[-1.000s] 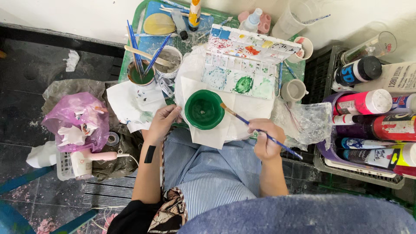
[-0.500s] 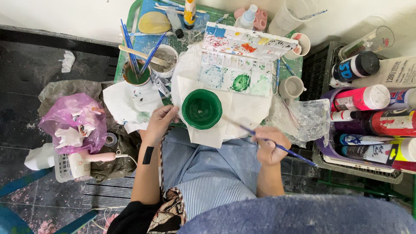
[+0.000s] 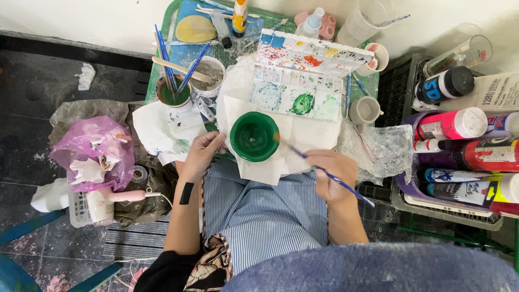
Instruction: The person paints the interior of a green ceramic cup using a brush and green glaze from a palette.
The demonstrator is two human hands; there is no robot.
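Centrally, a green bowl [image 3: 254, 136] — it sits on white paper [image 3: 303, 141] over my striped lap, just near of the palette [image 3: 303, 81].

Left hand [image 3: 201, 156]: fingers curled loosely against the bowl's left side and the paper's edge; whether they truly clasp the bowl I cannot tell.

Right hand [image 3: 334, 174]: closed around a blue-handled brush [image 3: 324, 171], held like a pen, bristle end touching the bowl's right rim, handle slanting off to the near right.

Palette: white, many wells, smeared blue, red, yellow, with a green patch in a near well.

Far left of the bowl: a cup [image 3: 173, 93] of green water holding several blue brushes, on a green tray [image 3: 162, 54].

Left: a pink bag [image 3: 97, 151] stuffed with crumpled paper, with a pink hair dryer [image 3: 105, 201] just near of it.

Right: a small grey cup [image 3: 365, 110], crumpled clear plastic [image 3: 386, 151] — and a bin of paint bottles [image 3: 465, 151] lying on their sides.
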